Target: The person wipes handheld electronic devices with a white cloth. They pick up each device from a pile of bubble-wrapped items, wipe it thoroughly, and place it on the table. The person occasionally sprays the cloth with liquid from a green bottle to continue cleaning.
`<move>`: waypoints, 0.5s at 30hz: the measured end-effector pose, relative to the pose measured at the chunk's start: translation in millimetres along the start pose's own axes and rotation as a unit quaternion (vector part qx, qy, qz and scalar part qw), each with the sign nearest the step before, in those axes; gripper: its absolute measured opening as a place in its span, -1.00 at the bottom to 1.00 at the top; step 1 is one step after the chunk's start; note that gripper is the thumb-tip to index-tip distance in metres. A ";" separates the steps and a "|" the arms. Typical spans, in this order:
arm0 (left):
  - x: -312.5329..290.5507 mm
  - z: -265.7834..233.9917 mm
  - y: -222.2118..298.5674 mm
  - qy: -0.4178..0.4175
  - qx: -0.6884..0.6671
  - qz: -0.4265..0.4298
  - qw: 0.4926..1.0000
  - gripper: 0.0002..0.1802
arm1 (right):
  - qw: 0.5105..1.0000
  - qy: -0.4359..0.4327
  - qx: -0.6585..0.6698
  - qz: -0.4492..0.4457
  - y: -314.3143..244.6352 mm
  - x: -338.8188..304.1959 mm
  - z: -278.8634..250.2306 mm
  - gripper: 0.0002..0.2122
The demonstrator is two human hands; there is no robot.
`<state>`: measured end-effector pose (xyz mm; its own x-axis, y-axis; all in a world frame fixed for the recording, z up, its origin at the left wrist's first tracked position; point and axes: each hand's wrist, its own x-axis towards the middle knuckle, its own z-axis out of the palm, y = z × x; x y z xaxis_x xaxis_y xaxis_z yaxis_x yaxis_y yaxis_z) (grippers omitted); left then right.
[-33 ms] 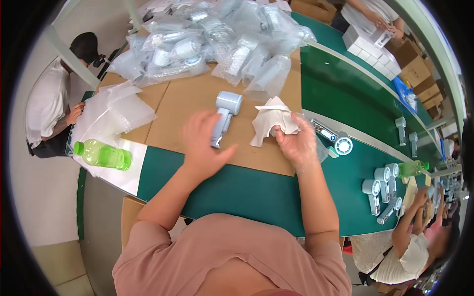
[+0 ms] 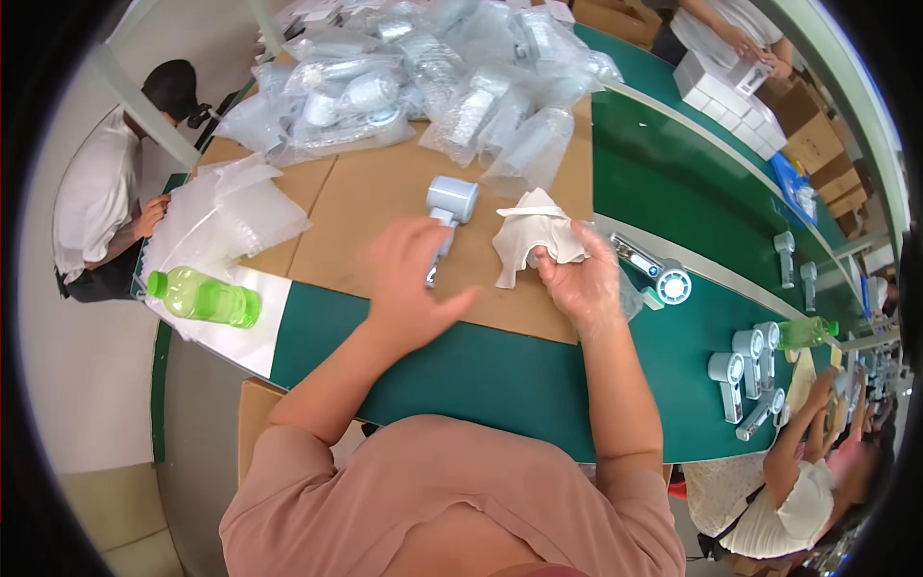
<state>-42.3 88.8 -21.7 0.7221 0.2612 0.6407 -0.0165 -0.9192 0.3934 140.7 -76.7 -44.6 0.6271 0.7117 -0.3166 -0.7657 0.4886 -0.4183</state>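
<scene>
- Cardboard (image 2: 370,207) beneath our left hand (image 2: 413,288), fingers apart; fan (image 2: 453,200) partly under it.
- Right hand (image 2: 586,287) pinches cloth (image 2: 534,231).
- Likely reaching; next calls for closing left fingers round fan.

The handheld fan (image 2: 452,200) is pale blue-grey, the cloth (image 2: 529,232) off-white (the cardboard (image 2: 367,197) brown).

Downward head view, rim unclear

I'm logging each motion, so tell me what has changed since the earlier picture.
The left hand moved slightly right, covering more of the fan beneath it; no new hold or release shows. The right hand still holds the white cloth, and the fan stayed put.
</scene>
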 end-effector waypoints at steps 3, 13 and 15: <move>10.0 27.8 15.8 -0.008 -0.117 0.031 0.993 -0.33 | 0.994 -0.108 -0.008 0.035 7.2 -6.7 5.9 -0.53; 125.2 33.6 -8.5 -0.180 -0.063 -0.052 0.980 -0.72 | 0.979 -0.066 -0.126 0.145 3.5 5.5 -0.4 -0.35; 122.2 26.7 2.2 -0.212 0.002 -0.015 0.977 -0.75 | 0.967 -0.117 -0.161 0.161 4.5 6.6 -1.2 -0.37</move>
<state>64.4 110.8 39.9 0.9439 0.1436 0.2973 0.0112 -0.9139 0.4057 141.6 -70.5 -49.6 0.2860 0.9136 -0.2888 -0.8080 0.0679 -0.5853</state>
